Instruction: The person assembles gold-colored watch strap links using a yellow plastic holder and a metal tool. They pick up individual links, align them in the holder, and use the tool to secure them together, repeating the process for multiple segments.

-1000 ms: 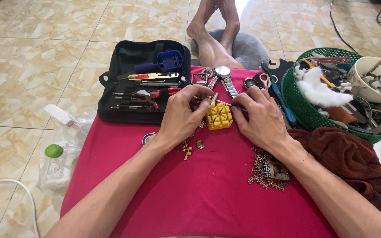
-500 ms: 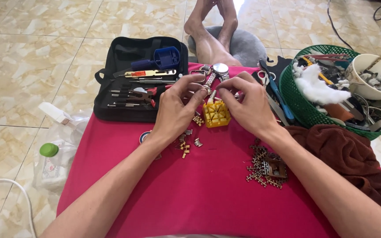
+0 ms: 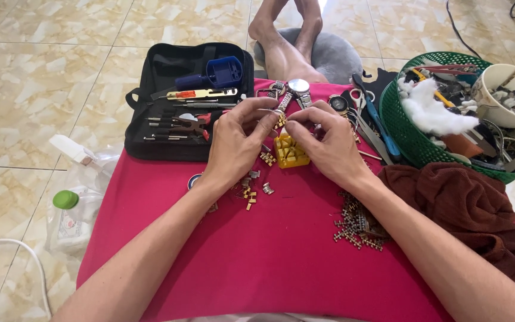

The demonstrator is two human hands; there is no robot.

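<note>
- While both hands meet over the yellow block (image 3: 291, 151), left hand (image 3: 236, 143) and right hand (image 3: 328, 143) fingers pinch the watch band (image 3: 282, 111).
- Loose links (image 3: 251, 189) lie on the red cloth (image 3: 269, 250).

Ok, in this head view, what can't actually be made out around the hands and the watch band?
- Head view: where the fingertips meet on the watch band, the left hand and right hand hide the grip.
- Yellow block: its top is too small to read.
- Green basket: cut off by the right edge.
- Loose links: too small to count.
</note>
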